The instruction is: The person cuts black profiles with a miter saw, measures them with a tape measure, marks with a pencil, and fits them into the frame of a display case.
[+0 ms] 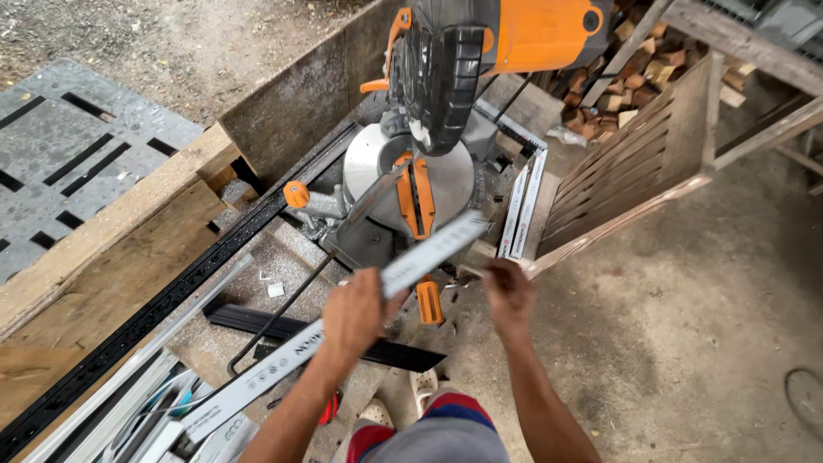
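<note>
A: Left hand (pixel 356 313): state and position?

B: Closed around the strip (pixel 343 343), fingers wrapped over its top face near mid-length. The hand lies just in front of the saw (pixel 420 171), toward the person.

A: Right hand (pixel 507 296)?

B: Beside the strip's far end, fingers drawn together. Motion blur hides whether it pinches the strip tip or a small offcut; contact cannot be told.

A: Long axis of the strip?

B: Diagonal. From the left hand it runs up and right to an end lying in front of the saw's round table, just below the orange blade guard; the other way it runs down and left, away from the saw, over the bench (pixel 129 274).

A: Which hand is nearer the saw?

B: Both stand close in front of it; the right is nearer the strip's saw-side end, the left carries the weight.

A: Surroundings, outward from the saw?

B: Two more strips (pixel 523 206) lie just right of it; a slatted crate (pixel 634 171) stands beyond them.
</note>
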